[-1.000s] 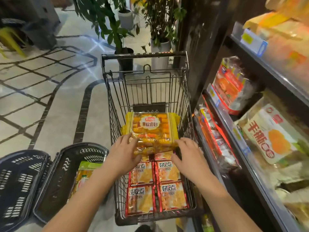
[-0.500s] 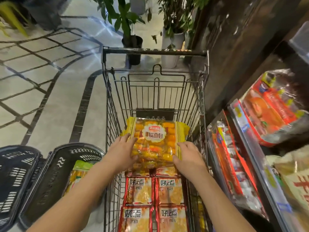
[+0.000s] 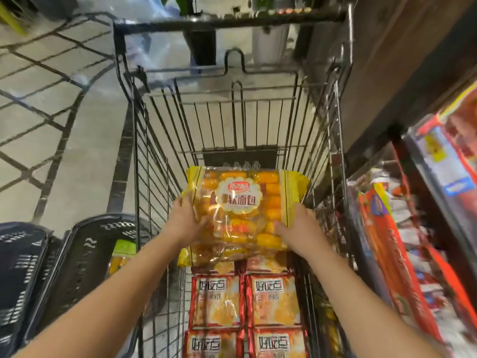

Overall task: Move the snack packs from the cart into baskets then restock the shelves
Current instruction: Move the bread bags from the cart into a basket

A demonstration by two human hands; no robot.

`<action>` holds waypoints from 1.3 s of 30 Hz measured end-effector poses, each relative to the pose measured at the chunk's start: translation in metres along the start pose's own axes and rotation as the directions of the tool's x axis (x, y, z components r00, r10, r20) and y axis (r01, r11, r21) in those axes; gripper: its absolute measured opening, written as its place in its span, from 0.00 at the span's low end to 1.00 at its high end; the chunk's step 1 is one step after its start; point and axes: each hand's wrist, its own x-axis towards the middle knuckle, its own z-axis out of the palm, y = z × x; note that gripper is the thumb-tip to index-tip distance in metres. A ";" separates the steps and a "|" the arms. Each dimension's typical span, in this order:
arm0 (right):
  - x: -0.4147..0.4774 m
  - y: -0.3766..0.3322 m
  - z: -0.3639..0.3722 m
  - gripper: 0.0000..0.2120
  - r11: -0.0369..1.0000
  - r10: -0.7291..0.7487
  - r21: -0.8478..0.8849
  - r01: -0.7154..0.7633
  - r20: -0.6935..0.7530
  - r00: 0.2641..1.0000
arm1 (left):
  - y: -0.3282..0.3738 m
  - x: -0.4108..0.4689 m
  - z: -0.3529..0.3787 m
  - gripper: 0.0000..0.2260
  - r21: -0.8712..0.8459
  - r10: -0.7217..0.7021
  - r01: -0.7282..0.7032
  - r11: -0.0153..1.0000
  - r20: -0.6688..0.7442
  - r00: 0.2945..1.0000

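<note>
Gripping the bread pack [image 3: 242,208] mid-frame, my left hand [image 3: 184,220] and right hand [image 3: 299,228] had fingers closed on its edges; next I judged a swing to the basket [image 3: 85,244] lower left.

A yellow bread pack [image 3: 242,210] in the wire cart [image 3: 333,140] bore a white scalloped label reading "软面包"; its red brand mark was too blurred to read. Red snack packs [image 3: 273,298] below carried "好吃点". Shelf labels were illegible.
</note>
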 end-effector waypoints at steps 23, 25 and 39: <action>-0.043 0.030 -0.003 0.13 0.771 0.124 0.630 -0.093 -0.005 0.992 | -0.003 -0.080 -0.010 0.22 -0.282 -0.216 0.229 0.932 0.077 0.973; -0.066 0.024 -0.013 0.11 0.751 0.120 0.657 -0.065 -0.039 0.992 | -0.001 -0.105 -0.017 0.22 -0.254 -0.191 0.188 0.949 0.014 0.981; -0.199 -0.011 -0.079 0.20 0.711 -0.078 0.691 0.126 -0.101 0.992 | -0.034 -0.281 -0.075 0.11 -0.686 -0.115 -0.061 0.725 -0.207 0.972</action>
